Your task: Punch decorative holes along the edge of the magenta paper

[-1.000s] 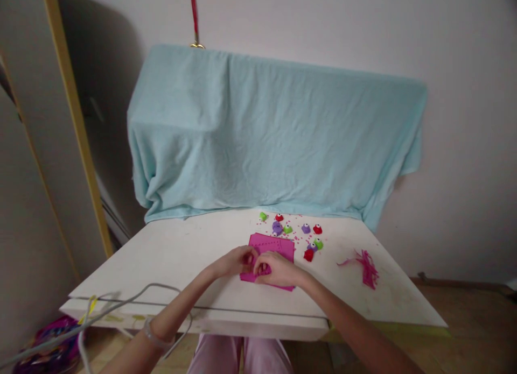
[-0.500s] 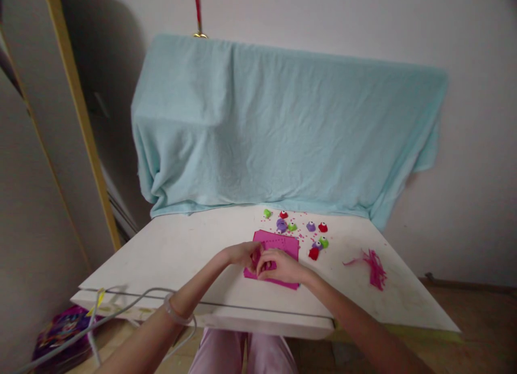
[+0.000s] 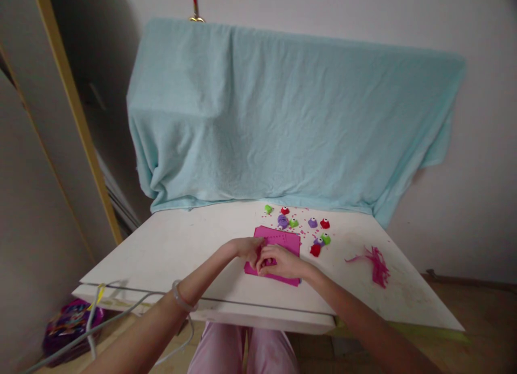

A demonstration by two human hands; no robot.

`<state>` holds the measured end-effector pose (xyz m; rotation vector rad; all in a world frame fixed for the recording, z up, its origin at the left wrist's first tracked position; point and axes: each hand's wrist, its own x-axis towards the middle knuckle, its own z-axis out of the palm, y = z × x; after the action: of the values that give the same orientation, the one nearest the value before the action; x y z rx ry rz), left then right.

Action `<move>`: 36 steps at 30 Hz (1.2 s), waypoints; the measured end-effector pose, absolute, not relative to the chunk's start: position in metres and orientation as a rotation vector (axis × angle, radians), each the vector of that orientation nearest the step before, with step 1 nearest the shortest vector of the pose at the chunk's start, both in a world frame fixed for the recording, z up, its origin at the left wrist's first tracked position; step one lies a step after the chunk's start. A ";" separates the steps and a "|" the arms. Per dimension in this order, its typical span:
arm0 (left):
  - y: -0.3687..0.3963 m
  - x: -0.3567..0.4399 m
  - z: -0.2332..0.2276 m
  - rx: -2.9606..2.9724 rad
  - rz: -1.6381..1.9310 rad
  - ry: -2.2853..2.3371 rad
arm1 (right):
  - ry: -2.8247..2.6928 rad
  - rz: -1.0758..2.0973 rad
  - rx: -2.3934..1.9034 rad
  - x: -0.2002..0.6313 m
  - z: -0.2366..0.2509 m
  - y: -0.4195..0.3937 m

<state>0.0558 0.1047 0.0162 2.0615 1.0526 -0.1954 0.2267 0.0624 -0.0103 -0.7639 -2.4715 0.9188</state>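
White tabletop (image 3: 169,255) fills the lower view, backed by a pale wall and a light-blue towel (image 3: 283,121) draped over something bulky behind it. On that table, near its front edge, lies the pink foam sheet (image 3: 283,239), flat, with a row of small punched holes along its far edge. My left hand (image 3: 245,248) and my right hand (image 3: 280,262) meet over the sheet's left part, fingertips bunched together on something small there; it looks as if I am pinching the sheet's edge or a small piece against it, though what sits between my fingers is too small to tell. Both hands rest on the sheet.

Beyond the sheet and to its right, small craft punches (image 3: 313,231) in green, red and purple sit scattered, with tiny pink specks among them. Further right of the sheet lies a bundle of pink strips (image 3: 375,263), well apart from my hands. Left of the sheet, a grey cable (image 3: 133,309) loops over the table's front edge.

I judge this to be fine fingertip work on the sheet itself; the next move calls for steady pressure from one hand while the other works the small bit.
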 end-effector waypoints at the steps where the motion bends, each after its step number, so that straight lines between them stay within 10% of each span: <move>1: 0.105 0.056 0.016 2.063 -0.195 1.053 | -2.476 0.908 -0.780 0.227 -0.010 0.062; 36: 0.113 0.050 0.007 2.063 -0.162 0.964 | -2.433 0.897 -0.802 0.236 -0.016 0.051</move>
<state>0.0496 0.1129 0.0071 2.0635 0.9639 -0.1625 0.2363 0.0508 -0.0164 -0.8020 -2.4333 0.8968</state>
